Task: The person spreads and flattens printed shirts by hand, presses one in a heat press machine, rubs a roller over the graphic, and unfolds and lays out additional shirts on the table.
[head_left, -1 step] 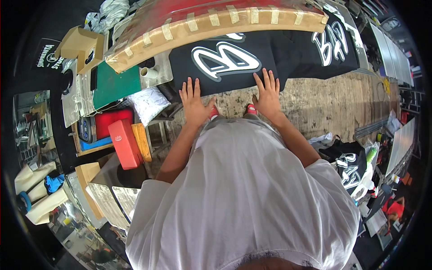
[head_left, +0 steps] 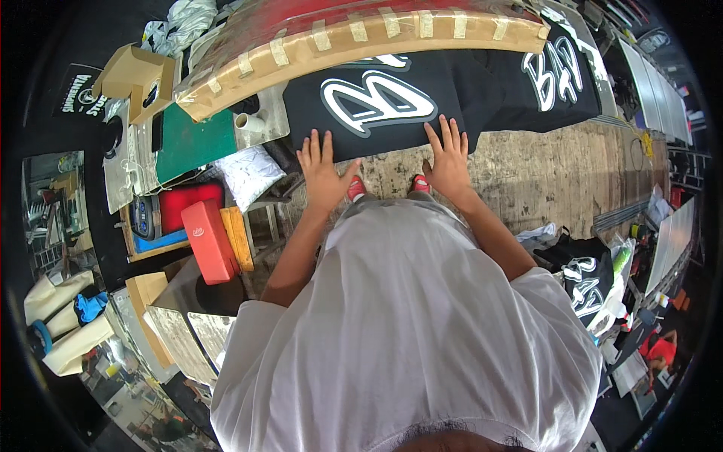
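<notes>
My left hand (head_left: 322, 175) lies with fingers spread on the near edge of a black cloth (head_left: 301, 105) bearing a large white outlined letter (head_left: 376, 104). My right hand (head_left: 450, 166) rests its spread fingertips on the same edge, below and right of the letter. Both hands are open and hold nothing. More black cloth with white lettering (head_left: 553, 75) lies to the right, and a long tan padded edge with tape strips (head_left: 354, 36), under a red top, spans above the cloth.
Left are a green mat (head_left: 192, 147), a paper roll (head_left: 248, 123), a cardboard box (head_left: 132, 79), a white bag (head_left: 248, 173) and a red case (head_left: 207, 241). Right are printed black cloth (head_left: 584, 286) and metal sheets (head_left: 655, 90). A person in red (head_left: 661, 348) is at far right.
My left hand has shifted very slightly to the left along the cloth's edge. The rest looks the same.
</notes>
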A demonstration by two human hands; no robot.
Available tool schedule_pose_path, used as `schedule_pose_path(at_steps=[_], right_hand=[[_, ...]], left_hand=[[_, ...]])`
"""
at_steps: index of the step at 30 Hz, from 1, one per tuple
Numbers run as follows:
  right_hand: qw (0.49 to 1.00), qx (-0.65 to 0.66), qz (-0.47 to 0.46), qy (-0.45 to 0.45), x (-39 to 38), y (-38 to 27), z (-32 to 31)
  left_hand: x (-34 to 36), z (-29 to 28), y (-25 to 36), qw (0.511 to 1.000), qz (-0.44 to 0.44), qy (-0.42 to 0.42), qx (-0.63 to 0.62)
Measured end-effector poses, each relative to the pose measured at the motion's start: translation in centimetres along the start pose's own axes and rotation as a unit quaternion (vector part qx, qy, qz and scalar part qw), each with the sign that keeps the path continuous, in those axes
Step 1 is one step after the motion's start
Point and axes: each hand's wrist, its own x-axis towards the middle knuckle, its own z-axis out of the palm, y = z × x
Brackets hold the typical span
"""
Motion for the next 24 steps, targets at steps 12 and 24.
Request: schedule_pose_path(at_steps=[12, 24], right_hand=[[0.999, -0.016, 0.007, -0.037, 0.4, -0.8, -0.9], [0.960, 0.275, 0.013, 0.053, 2.0, -6.7, -3.3]], left_hand=[[10.9, -2.9, -24.3, 0.976, -0.169, 0.066, 0.119], [7.2, -10.8, -18.3, 0.727, -0.275, -0.031, -0.629]])
